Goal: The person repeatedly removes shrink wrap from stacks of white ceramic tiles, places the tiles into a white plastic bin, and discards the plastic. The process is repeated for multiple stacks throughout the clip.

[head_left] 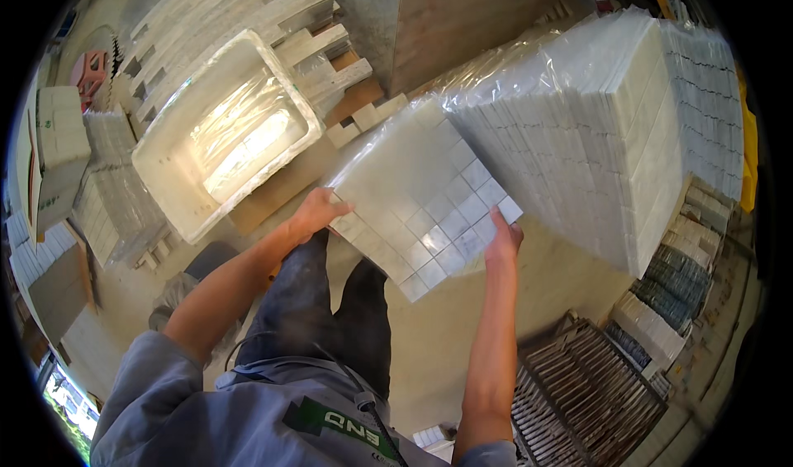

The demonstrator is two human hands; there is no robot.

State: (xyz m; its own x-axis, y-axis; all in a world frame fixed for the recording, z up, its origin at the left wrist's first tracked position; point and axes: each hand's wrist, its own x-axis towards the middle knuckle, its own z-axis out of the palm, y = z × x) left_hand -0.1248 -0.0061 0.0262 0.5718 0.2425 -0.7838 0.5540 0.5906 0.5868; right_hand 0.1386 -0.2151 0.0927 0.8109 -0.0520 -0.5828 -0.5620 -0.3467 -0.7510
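Observation:
I hold a square sheet of small grey-white mosaic tiles point(421, 199) in clear plastic wrap, tilted in front of me. My left hand point(318, 211) grips its left edge and my right hand point(501, 236) grips its lower right edge. Just beyond the sheet stands a tall stack of the same wrapped tile sheets point(595, 128), and the sheet's far corner reaches its near side.
A white rectangular tub point(178, 174) lined with clear plastic sits to the left. Behind it lie long stone strips point(215, 13). Smaller piles of tile sheets point(116, 186) stand at the left and lower right point(677, 277). A dark slatted rack point(578, 401) lies bottom right.

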